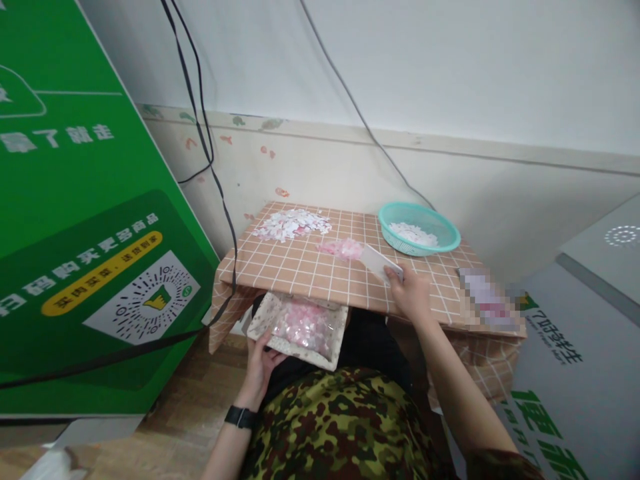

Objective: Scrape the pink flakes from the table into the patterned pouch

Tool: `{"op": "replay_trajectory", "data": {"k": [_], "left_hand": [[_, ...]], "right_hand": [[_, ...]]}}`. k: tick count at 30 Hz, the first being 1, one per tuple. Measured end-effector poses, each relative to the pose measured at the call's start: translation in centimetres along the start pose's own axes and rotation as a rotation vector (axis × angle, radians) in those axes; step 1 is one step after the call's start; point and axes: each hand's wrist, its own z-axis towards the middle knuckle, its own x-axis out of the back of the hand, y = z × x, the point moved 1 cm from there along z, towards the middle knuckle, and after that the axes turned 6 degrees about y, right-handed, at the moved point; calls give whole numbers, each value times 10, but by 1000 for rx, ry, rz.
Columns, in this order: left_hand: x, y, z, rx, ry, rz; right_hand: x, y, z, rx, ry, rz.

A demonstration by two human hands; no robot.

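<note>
My left hand (263,360) grips the near left side of a pale speckled box (261,319), tilted at the table's front edge over my lap. Inside the box, pink and white pieces (303,323) show beneath or beside shiny clear plastic; I cannot tell which. My right hand (410,291) has its fingers closed on the end of a flat white card (377,263). The card's far end touches or overlaps a small heap of pink pieces (343,249) on the checked tablecloth (305,273).
A larger heap of white and pink pieces (290,225) lies at the back left. At the back right stands a turquoise basket (446,230) with white pieces inside. A blurred-out flat item (483,297) lies at the right edge. Black cables (220,190) hang beside the green panel (100,220).
</note>
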Motion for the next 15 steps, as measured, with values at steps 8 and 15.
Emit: {"op": "replay_trajectory", "data": {"k": [8,15], "left_hand": [[0,2,-4,-7,3,20],[-2,2,-4,-5,6,-2]], "right_hand": [[-8,-2,19,14,-86,214],[-1,-2,32,15,-44,204]]}}
